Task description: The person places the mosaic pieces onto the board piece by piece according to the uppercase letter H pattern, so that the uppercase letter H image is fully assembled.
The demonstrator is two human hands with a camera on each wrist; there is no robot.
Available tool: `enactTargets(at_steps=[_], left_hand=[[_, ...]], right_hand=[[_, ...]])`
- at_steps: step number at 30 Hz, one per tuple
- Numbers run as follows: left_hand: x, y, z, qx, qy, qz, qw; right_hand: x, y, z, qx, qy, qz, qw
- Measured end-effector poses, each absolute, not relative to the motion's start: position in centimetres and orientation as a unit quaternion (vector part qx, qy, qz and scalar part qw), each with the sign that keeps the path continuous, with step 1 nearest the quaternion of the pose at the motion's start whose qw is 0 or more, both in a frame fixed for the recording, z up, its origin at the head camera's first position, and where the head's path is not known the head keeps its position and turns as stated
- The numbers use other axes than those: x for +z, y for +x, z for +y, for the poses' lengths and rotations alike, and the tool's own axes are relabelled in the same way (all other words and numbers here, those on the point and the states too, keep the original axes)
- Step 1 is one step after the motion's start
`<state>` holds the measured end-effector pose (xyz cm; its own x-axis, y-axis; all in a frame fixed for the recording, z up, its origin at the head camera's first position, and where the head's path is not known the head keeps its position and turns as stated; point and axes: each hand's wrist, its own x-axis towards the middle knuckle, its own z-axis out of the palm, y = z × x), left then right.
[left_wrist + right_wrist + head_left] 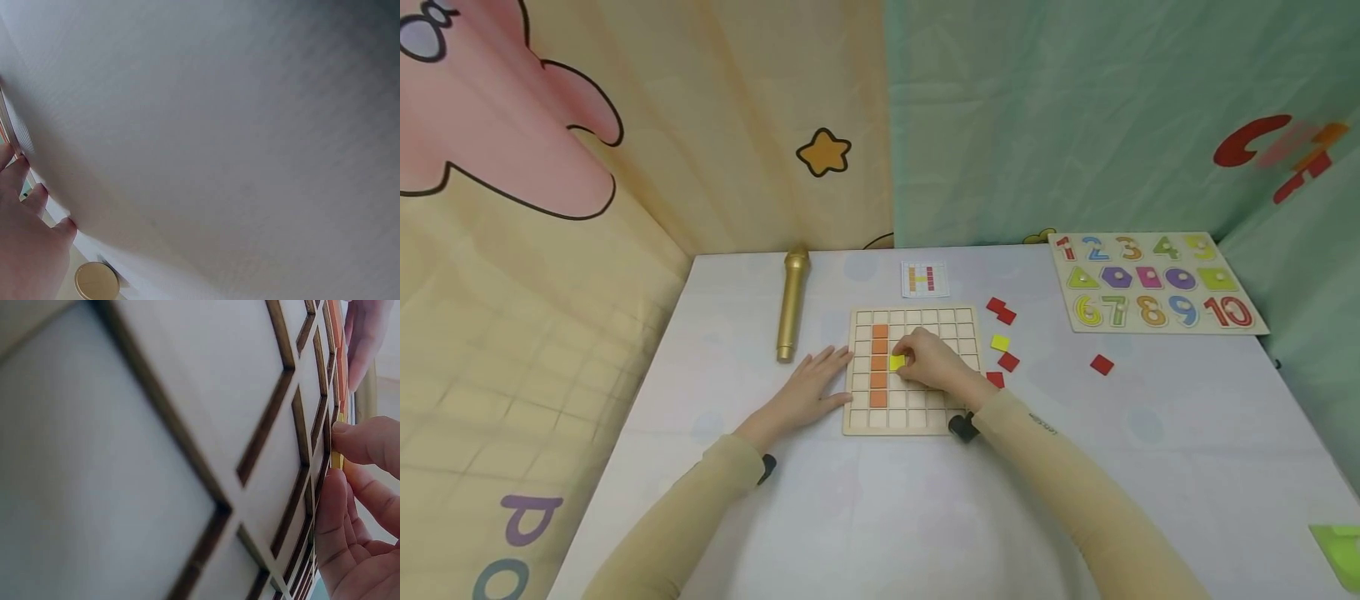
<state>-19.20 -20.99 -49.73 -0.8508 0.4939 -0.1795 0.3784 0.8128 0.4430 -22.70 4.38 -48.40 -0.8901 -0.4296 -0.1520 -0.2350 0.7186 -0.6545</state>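
A wooden grid board (906,421) lies on the table, with a column of several orange square tiles (878,380) set in its cells toward the left. My right hand (928,360) is over the board, pinching a yellow square tile (897,362) at a cell just right of the middle orange tile. In the right wrist view the thumb and a finger meet at this yellow tile (337,459). My left hand (805,392) lies with fingers spread, its fingertips and thumb touching the board's left edge. Part of that hand (31,244) also shows in the left wrist view.
A pattern card (925,280) lies behind the board. Several red tiles (1008,362) and another yellow tile (1000,342) are scattered right of it. A gold microphone (792,304) lies back left, a number-and-shape puzzle board (1157,283) back right. A green object (1337,550) sits at the right edge.
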Motion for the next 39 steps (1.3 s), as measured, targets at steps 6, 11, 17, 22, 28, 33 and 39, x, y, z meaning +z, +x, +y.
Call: enactTargets(at_steps=[6, 11, 17, 22, 28, 33, 39], left_hand=[[-50.0, -19.2, -21.0, 0.205, 0.232, 0.941, 0.137], [-50.3, -18.9, -21.1, 0.203, 0.232, 0.941, 0.142], [-50.2, -18.8, -21.2, 0.197, 0.236, 0.942, 0.134], [-50.1, -18.9, -21.2, 0.196, 0.238, 0.942, 0.131], [-50.3, -18.9, -21.3, 0.192, 0.235, 0.943, 0.137], [-50.3, -18.9, -21.3, 0.195, 0.234, 0.942, 0.138], [-50.1, -19.0, -21.1, 0.191, 0.233, 0.944, 0.134]], right_hand=[[-48.3, -22.6, 4.4, -0.333, -0.179, 0.913, 0.15], [-48.1, -21.9, 4.9, -0.353, -0.168, 0.909, 0.145], [-47.0, -21.5, 7.1, -0.392, -0.135, 0.902, 0.116], [-46.4, -21.8, 10.5, -0.415, -0.089, 0.902, 0.076], [-46.8, -21.9, 14.6, -0.404, -0.041, 0.912, 0.061], [-47.6, -22.0, 16.9, -0.391, -0.012, 0.917, 0.078], [-47.9, -22.2, 18.2, -0.373, 0.01, 0.924, 0.086]])
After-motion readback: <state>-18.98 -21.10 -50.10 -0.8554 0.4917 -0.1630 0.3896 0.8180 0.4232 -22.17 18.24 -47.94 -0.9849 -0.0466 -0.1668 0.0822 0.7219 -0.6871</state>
